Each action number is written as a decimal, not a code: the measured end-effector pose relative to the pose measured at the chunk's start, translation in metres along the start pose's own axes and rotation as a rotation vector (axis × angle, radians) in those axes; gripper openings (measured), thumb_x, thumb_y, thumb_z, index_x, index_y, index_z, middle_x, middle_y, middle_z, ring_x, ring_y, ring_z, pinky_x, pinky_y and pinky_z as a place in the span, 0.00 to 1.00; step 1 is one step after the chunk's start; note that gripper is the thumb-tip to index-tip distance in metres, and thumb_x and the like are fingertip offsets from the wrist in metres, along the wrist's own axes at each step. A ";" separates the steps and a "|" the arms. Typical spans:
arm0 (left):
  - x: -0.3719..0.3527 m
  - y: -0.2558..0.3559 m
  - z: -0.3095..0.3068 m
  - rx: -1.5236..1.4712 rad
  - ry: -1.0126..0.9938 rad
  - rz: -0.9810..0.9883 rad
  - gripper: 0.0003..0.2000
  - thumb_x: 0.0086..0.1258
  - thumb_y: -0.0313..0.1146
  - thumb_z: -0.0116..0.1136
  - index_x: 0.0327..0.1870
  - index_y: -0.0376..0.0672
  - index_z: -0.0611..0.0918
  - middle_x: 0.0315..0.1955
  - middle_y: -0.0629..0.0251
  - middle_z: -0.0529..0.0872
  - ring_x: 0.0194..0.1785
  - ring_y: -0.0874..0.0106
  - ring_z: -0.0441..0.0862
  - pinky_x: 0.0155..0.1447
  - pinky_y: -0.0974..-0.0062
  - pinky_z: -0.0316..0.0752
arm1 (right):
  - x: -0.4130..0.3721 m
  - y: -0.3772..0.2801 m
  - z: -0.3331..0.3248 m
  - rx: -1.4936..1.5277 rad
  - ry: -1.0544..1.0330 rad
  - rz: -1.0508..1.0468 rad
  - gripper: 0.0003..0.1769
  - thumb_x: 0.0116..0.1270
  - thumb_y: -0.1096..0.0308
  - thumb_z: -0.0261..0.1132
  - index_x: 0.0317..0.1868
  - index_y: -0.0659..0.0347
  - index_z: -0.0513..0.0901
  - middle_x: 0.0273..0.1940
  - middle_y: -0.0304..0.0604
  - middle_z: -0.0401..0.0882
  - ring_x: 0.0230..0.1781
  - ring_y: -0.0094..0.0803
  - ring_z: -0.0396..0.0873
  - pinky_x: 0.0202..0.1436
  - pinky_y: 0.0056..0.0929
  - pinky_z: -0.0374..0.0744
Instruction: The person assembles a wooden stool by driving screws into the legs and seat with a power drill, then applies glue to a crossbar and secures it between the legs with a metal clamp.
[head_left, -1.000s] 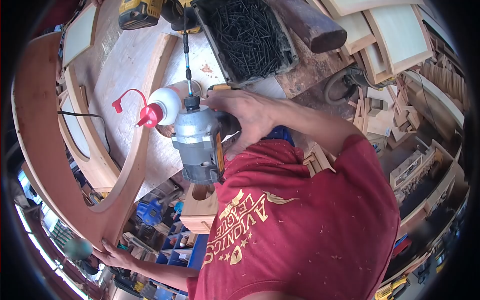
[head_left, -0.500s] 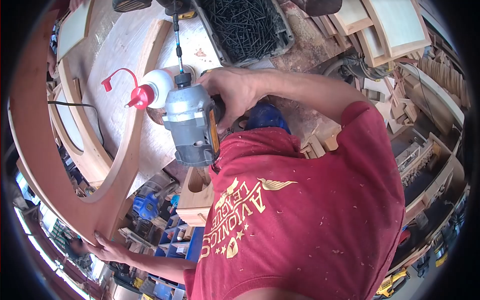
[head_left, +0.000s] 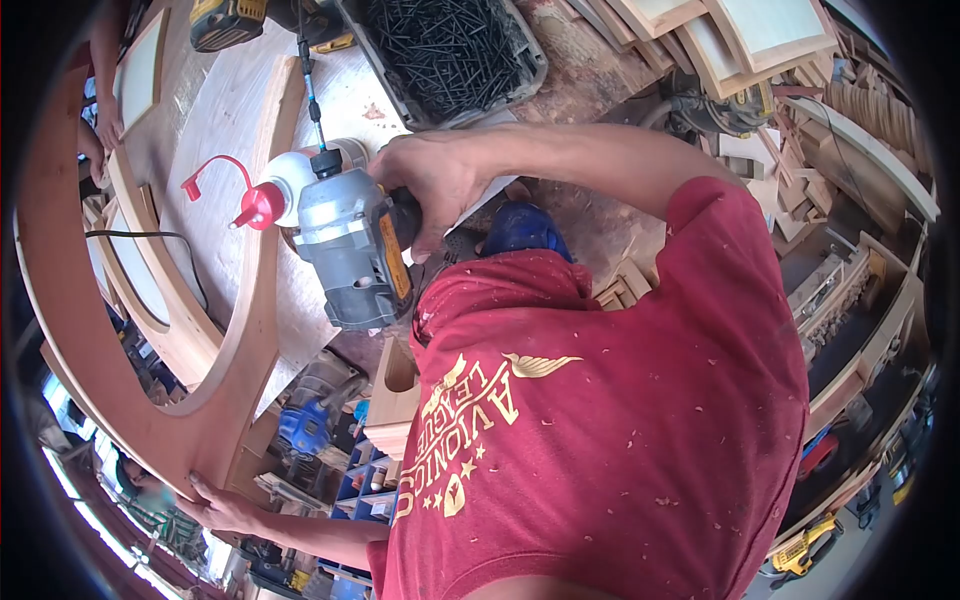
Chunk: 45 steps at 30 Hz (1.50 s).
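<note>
My right hand (head_left: 430,185) is wrapped round the handle of a grey and yellow power drill (head_left: 350,250). A long driver bit (head_left: 313,100) reaches from its chuck toward the top of the view. My left hand (head_left: 220,505) grips the lower edge of a large curved wooden panel (head_left: 200,430), fingers on its face. Right beside the drill is a white glue bottle (head_left: 290,185) with a red cap (head_left: 262,205), partly hidden by the drill. A bin of black screws (head_left: 450,50) sits beyond my right hand.
Another person's hands (head_left: 105,125) are at upper left, near a curved wooden frame (head_left: 150,250). A second yellow drill (head_left: 228,22) lies at the top. Framed panels (head_left: 760,40) are stacked at upper right. A dark cord (head_left: 150,234) crosses the left side.
The view has shifted, so most things sit further left or higher. The other person's hands and forearm show more at upper left. My hands keep their holds on the drill and the panel.
</note>
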<state>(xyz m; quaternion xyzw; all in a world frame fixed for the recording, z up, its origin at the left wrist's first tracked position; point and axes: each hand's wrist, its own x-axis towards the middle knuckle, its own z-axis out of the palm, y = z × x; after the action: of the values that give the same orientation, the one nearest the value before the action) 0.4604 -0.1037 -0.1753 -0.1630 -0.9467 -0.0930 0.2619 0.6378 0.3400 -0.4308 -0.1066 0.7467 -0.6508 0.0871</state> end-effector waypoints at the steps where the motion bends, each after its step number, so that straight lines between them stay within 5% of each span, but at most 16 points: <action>1: 0.001 0.000 0.000 0.000 0.004 0.015 0.28 0.74 0.51 0.62 0.65 0.38 0.79 0.58 0.53 0.82 0.58 0.60 0.81 0.58 0.61 0.78 | 0.000 0.000 0.000 0.003 -0.010 0.004 0.37 0.40 0.64 0.83 0.53 0.67 0.82 0.45 0.51 0.85 0.46 0.42 0.84 0.53 0.37 0.81; 4: 0.002 -0.004 0.001 -0.002 0.005 0.031 0.29 0.74 0.52 0.62 0.65 0.38 0.78 0.58 0.51 0.82 0.58 0.59 0.81 0.58 0.60 0.78 | -0.007 -0.007 0.003 0.001 0.170 -0.181 0.34 0.43 0.61 0.82 0.52 0.66 0.82 0.45 0.50 0.85 0.45 0.41 0.84 0.51 0.37 0.80; 10: 0.005 -0.009 0.001 -0.005 -0.016 0.023 0.31 0.73 0.53 0.63 0.66 0.37 0.78 0.58 0.50 0.81 0.58 0.58 0.81 0.58 0.59 0.78 | -0.015 0.014 0.019 -0.399 0.367 -0.327 0.40 0.45 0.58 0.82 0.57 0.66 0.77 0.55 0.52 0.76 0.59 0.50 0.76 0.64 0.42 0.76; 13: 0.006 -0.010 0.000 -0.007 -0.004 0.026 0.31 0.72 0.53 0.63 0.66 0.37 0.78 0.58 0.50 0.82 0.57 0.58 0.82 0.58 0.60 0.79 | -0.013 0.012 0.017 -0.455 0.311 -0.319 0.41 0.45 0.54 0.82 0.58 0.66 0.77 0.53 0.52 0.76 0.56 0.50 0.78 0.60 0.44 0.79; 16: 0.004 -0.009 0.002 -0.007 0.009 0.028 0.30 0.72 0.52 0.64 0.65 0.37 0.78 0.58 0.51 0.82 0.57 0.59 0.82 0.57 0.61 0.79 | -0.015 -0.014 0.003 -0.538 0.134 -0.010 0.45 0.43 0.56 0.82 0.62 0.65 0.76 0.60 0.52 0.76 0.61 0.49 0.76 0.65 0.41 0.77; 19: 0.003 -0.007 0.002 -0.011 0.010 0.028 0.29 0.72 0.51 0.64 0.65 0.37 0.78 0.57 0.51 0.82 0.56 0.60 0.82 0.56 0.62 0.80 | -0.014 -0.013 -0.001 -0.608 0.040 -0.097 0.42 0.44 0.56 0.82 0.60 0.66 0.79 0.59 0.50 0.77 0.58 0.49 0.79 0.62 0.42 0.79; 27: 0.006 -0.017 0.005 0.022 0.033 0.049 0.29 0.72 0.51 0.61 0.65 0.37 0.79 0.55 0.50 0.85 0.57 0.57 0.83 0.59 0.59 0.79 | -0.009 -0.028 -0.014 -0.602 -0.088 0.061 0.28 0.48 0.57 0.80 0.47 0.66 0.88 0.53 0.45 0.82 0.50 0.45 0.84 0.54 0.40 0.82; 30: 0.003 -0.014 0.006 0.006 0.028 0.004 0.27 0.72 0.50 0.65 0.64 0.40 0.80 0.57 0.54 0.83 0.55 0.61 0.83 0.55 0.62 0.82 | -0.011 -0.018 -0.010 -0.542 0.033 -0.106 0.24 0.46 0.59 0.81 0.37 0.69 0.86 0.42 0.48 0.81 0.45 0.48 0.83 0.49 0.43 0.80; 36: 0.003 -0.018 0.007 0.021 0.049 0.052 0.27 0.71 0.52 0.65 0.64 0.41 0.81 0.58 0.54 0.83 0.55 0.61 0.83 0.56 0.62 0.82 | -0.007 -0.022 -0.010 -0.598 -0.028 0.006 0.27 0.45 0.60 0.82 0.46 0.62 0.88 0.48 0.47 0.84 0.49 0.47 0.84 0.53 0.41 0.81; 45: 0.008 -0.017 0.007 0.041 0.040 0.075 0.31 0.72 0.51 0.61 0.67 0.35 0.77 0.61 0.47 0.80 0.62 0.55 0.80 0.63 0.58 0.76 | -0.006 -0.030 -0.008 -0.607 -0.029 0.144 0.28 0.43 0.59 0.82 0.45 0.60 0.86 0.43 0.50 0.85 0.46 0.51 0.84 0.50 0.44 0.81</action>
<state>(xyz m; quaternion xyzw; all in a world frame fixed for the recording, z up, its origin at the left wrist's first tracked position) 0.4444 -0.1160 -0.1786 -0.1911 -0.9362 -0.0669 0.2872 0.6428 0.3453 -0.3997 -0.0839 0.9112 -0.3886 0.1079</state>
